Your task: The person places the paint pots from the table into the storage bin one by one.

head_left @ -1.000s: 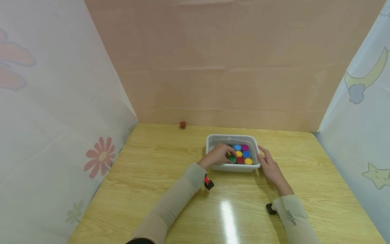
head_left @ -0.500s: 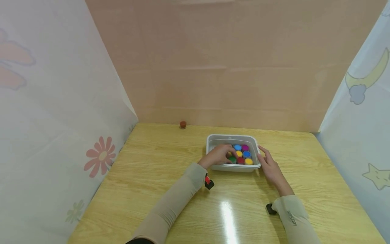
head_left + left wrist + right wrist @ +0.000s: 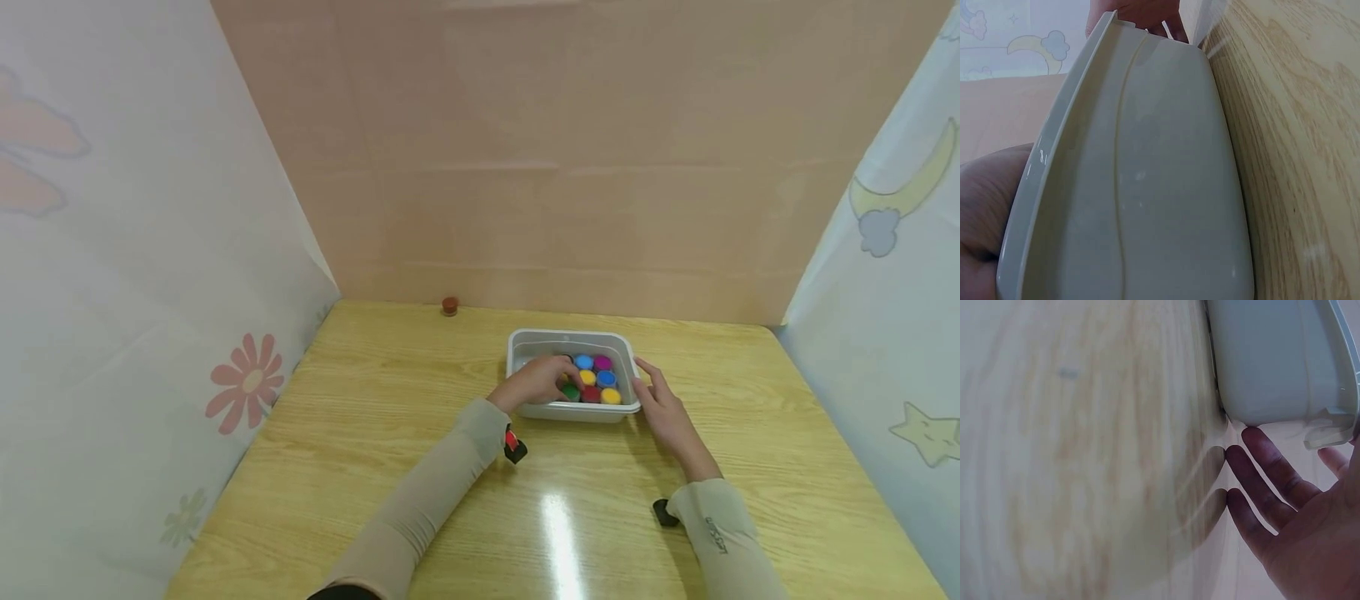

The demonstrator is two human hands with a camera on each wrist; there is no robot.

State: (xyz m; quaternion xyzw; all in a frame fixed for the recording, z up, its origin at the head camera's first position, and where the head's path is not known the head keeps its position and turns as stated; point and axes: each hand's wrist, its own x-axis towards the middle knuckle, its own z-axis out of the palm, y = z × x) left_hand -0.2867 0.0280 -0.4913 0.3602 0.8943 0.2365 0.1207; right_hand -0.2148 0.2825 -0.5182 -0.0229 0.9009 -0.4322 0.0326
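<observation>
A light grey plastic box (image 3: 568, 412) stands on the table, holding several small jars with coloured lids. My left hand (image 3: 536, 382) reaches over its near wall into the left half. With thumb and index finger curled, it pinches a jar with a green lid (image 3: 572, 392); the other fingers are hidden inside. Along the box's right end lies my right hand (image 3: 667, 417), fingers extended and slightly bent, touching the end wall and rim. The right wrist view shows its fingertips (image 3: 1252, 434) near the box's lower corner. In the left wrist view the box's side wall (image 3: 1160, 156) fills the middle.
A small jar with a reddish-brown lid (image 3: 450, 307) stands alone at the table's back edge. The wooden table (image 3: 405, 358) meets a brown paper wall (image 3: 525, 208) behind. Patterned white sheets (image 3: 247, 250) hang on both sides.
</observation>
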